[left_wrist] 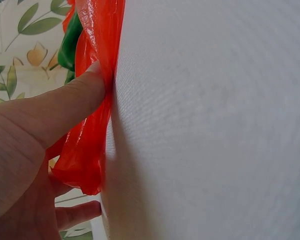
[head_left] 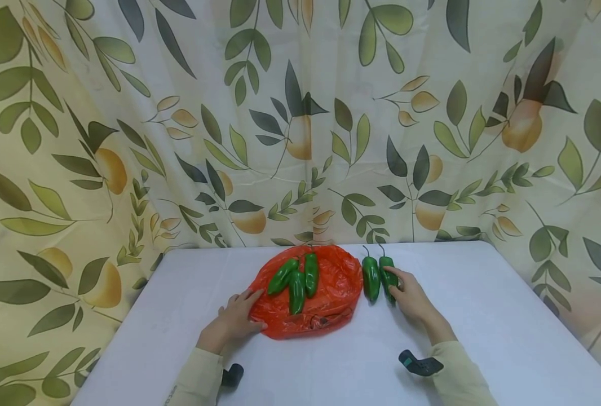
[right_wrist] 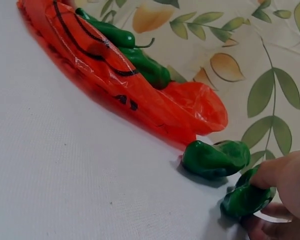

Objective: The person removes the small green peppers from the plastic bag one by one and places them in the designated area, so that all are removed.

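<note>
A red plastic bag [head_left: 338, 287] lies spread on the table with three glossy green peppers on it, one of them a pepper [head_left: 296, 292] nearest the front. My left hand [head_left: 237, 316] rests at the bag's left edge, fingers and thumb spread along it; in the left wrist view the thumb touches the red plastic. Just right of the bag, two more green peppers lie side by side, stems pointing away. My right hand [head_left: 411, 296] pinches the outer pepper [head_left: 389, 276] between thumb and fingers. Its neighbour, the inner pepper [head_left: 371, 277], lies untouched near the bag.
The white table [head_left: 300, 372] reaches back to a leaf-and-fruit patterned curtain [head_left: 300, 186]. Dark wrist-worn devices show at both sleeves, such as the right device [head_left: 419, 363]. Black markings run along the bag's side in the right wrist view.
</note>
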Tool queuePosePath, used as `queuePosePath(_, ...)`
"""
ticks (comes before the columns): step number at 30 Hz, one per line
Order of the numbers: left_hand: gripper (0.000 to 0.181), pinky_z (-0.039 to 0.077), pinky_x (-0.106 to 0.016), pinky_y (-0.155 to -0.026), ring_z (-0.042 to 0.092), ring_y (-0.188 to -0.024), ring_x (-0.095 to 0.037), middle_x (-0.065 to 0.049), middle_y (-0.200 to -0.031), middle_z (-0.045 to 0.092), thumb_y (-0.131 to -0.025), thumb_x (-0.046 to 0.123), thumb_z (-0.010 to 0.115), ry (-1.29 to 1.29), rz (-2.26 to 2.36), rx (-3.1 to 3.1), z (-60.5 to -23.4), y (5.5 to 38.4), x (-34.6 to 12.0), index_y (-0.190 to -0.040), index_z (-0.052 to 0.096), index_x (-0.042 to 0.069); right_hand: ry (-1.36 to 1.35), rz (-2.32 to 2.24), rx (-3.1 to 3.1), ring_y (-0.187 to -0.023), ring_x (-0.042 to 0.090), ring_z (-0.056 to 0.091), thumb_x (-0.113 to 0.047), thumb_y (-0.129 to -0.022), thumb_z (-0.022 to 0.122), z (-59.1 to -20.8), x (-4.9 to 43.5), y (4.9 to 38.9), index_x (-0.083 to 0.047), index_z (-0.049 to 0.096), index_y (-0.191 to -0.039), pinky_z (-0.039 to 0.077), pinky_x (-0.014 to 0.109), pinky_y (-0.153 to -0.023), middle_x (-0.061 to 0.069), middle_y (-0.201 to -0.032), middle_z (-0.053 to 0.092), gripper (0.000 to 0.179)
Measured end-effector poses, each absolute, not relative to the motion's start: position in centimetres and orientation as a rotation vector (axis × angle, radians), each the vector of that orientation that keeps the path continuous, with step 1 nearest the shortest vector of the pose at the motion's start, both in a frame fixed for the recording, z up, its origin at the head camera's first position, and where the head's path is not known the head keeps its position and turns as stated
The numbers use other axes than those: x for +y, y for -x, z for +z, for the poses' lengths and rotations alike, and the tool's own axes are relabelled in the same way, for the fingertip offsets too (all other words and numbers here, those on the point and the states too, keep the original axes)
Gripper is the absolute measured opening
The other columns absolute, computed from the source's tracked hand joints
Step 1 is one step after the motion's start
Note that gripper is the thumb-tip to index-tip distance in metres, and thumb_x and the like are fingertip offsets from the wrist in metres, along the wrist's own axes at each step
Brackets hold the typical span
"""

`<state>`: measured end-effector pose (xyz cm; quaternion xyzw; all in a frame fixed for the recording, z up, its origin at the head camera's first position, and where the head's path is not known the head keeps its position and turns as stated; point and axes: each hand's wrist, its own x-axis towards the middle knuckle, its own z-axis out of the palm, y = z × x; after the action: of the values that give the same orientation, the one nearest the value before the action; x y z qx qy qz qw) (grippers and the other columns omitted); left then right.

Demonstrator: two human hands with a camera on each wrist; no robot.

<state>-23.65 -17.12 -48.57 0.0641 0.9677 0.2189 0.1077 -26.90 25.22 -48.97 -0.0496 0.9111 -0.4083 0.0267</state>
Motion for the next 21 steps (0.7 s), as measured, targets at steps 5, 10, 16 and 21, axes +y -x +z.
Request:
queuePosePath(5,0.084,0.028,-0.078,-0.111,0.032,-0.146,-0.044,-0.013,-0.161,0.038,-0.082,0.036,0.083,-0.188,0.661,2.844,-48.47,23.52,-17.08,-0.155,0.042,0.021,0.112,-1.244,2.832,-0.125,0.046,0.049,-0.007,-0.102,0.047,-49.03,25.22,26.85,-0.002,0.034,-0.155,0.050,0.057,-0.101,0.035,-0.152,0.034,0.055)
queuePosePath(10,0.084,0.028,-0.079,-0.110,0.033,-0.145,-0.044,-0.015,-0.161,0.038,-0.083,0.037,0.082,-0.211,0.650,2.849,-48.48,23.51,-17.13,-0.155,0.042,0.020,0.074,-1.254,2.833,-0.105,0.041,0.058,-0.010,-0.102,0.047,-48.89,25.23,26.67,-0.002,0.033,-0.155,0.054,0.045,-0.083,0.033,-0.141,0.045,0.055)
queuePosePath(16,0.084,0.029,-0.078,-0.110,0.033,-0.145,-0.044,-0.014,-0.161,0.038,-0.083,0.037,0.082,-0.209,0.642,2.853,-48.40,23.66,-17.17,-0.155,0.042,0.021,0.100,-1.257,2.825,-0.143,0.057,0.033,-0.010,-0.102,0.046,-48.71,25.32,26.59,0.001,0.031,-0.155,0.034,0.067,-0.115,0.039,-0.155,0.031,0.055)
queuePosePath(21,0.084,0.029,-0.079,-0.110,0.033,-0.145,-0.044,-0.014,-0.160,0.039,-0.083,0.037,0.082,-0.210,0.637,2.855,-48.39,23.70,-17.19,-0.155,0.042,0.020,0.096,-1.241,2.823,-0.142,0.058,0.032,-0.011,-0.103,0.048,-48.54,25.30,26.61,0.001,0.030,-0.155,0.034,0.068,-0.114,0.040,-0.155,0.030,0.056)
